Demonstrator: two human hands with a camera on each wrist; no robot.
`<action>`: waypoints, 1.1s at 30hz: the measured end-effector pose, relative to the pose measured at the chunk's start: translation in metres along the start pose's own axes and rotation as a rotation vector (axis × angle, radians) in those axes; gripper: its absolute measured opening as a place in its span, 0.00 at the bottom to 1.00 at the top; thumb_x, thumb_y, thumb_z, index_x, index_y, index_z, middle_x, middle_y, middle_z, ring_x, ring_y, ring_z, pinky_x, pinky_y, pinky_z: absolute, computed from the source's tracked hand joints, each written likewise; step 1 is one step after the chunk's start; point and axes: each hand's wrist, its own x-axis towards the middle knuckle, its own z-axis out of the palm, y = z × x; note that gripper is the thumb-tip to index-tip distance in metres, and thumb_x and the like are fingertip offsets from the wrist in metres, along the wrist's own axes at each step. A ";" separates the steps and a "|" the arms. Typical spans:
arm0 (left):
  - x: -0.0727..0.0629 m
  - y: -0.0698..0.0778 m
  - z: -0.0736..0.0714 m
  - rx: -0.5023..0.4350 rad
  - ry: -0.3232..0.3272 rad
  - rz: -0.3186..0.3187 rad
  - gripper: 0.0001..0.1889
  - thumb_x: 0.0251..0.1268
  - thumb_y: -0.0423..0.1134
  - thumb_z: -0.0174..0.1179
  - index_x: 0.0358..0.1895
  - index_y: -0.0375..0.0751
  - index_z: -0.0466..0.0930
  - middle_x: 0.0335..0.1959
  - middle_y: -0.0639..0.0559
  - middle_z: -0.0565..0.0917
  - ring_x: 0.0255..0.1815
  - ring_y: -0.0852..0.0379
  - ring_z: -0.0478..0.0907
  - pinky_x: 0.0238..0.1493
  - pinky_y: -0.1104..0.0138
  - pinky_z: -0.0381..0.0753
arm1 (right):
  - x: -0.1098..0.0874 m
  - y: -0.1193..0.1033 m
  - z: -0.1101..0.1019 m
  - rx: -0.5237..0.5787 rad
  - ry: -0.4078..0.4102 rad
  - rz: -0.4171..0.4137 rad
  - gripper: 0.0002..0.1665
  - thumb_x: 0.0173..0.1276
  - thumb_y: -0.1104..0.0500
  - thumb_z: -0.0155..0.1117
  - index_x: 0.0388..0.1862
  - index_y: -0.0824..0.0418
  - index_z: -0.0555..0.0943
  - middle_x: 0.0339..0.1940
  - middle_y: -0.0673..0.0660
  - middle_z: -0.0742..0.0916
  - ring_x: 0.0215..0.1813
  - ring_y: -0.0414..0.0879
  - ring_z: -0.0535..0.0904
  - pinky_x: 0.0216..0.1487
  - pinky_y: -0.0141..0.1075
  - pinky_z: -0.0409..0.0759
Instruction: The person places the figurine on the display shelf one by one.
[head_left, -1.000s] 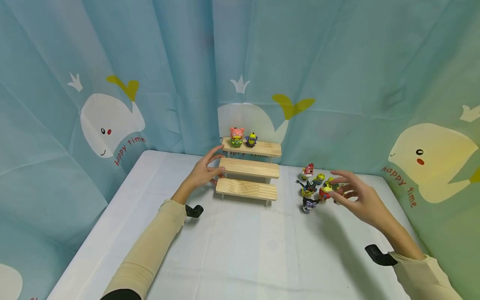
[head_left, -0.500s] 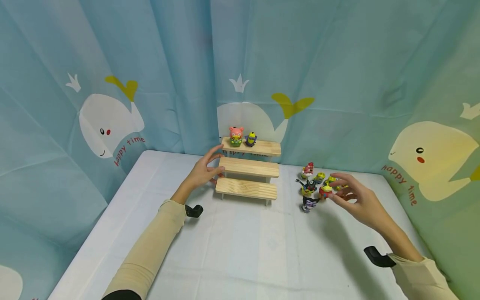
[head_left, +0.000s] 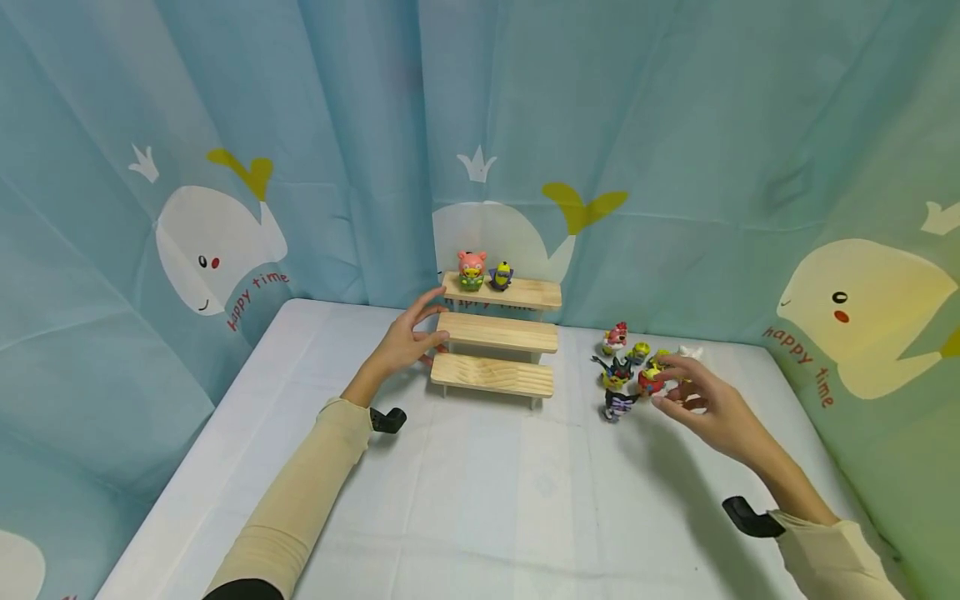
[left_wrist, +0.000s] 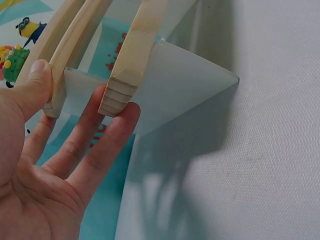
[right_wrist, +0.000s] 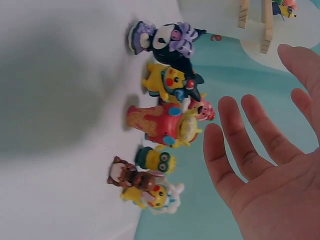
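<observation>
A three-tier wooden display stand (head_left: 495, 333) stands near the back of the table. My left hand (head_left: 405, 343) holds it at its left end; in the left wrist view the thumb (left_wrist: 37, 82) lies on one board's end and other fingers reach behind and against the boards. On the top board are a pink-hooded figurine (head_left: 471, 272) and a yellow-and-purple figurine (head_left: 501, 276). My right hand (head_left: 712, 406) hovers, fingers spread and slightly bent, by a figurine cluster. Closest to it is a red figurine (right_wrist: 167, 122) with a yellow head; nothing is between the fingers.
Also in the cluster are a black-and-purple figurine (right_wrist: 162, 41), a yellow one in a dark hood (right_wrist: 165, 82), a goggled one (right_wrist: 155, 160), a brown one (right_wrist: 131, 175) and a white-hooded one (right_wrist: 160, 197). A blue curtain (head_left: 360, 167) borders the white table (head_left: 487, 492).
My right hand has shifted slightly left and down beside the red figurine, uncovering a white figurine behind. My left hand stays at the stand's end.
</observation>
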 end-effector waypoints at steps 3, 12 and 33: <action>0.000 0.000 0.000 0.000 -0.004 0.008 0.40 0.75 0.37 0.63 0.82 0.68 0.54 0.80 0.41 0.62 0.40 0.43 0.89 0.31 0.36 0.84 | -0.003 0.004 0.005 0.028 -0.026 0.021 0.36 0.68 0.67 0.73 0.74 0.59 0.71 0.53 0.63 0.85 0.44 0.35 0.84 0.42 0.26 0.83; 0.000 0.003 -0.001 0.012 0.004 0.024 0.40 0.75 0.37 0.63 0.82 0.67 0.54 0.79 0.41 0.63 0.37 0.43 0.89 0.31 0.36 0.84 | -0.006 0.023 0.030 0.187 -0.074 0.010 0.31 0.70 0.73 0.67 0.70 0.68 0.71 0.58 0.61 0.81 0.49 0.50 0.87 0.48 0.33 0.87; -0.001 0.002 0.001 0.021 0.000 0.022 0.40 0.75 0.38 0.63 0.82 0.68 0.53 0.80 0.39 0.62 0.37 0.44 0.89 0.31 0.36 0.84 | 0.006 0.042 0.058 0.226 -0.117 0.034 0.25 0.70 0.71 0.68 0.63 0.74 0.73 0.58 0.74 0.82 0.47 0.50 0.87 0.48 0.35 0.87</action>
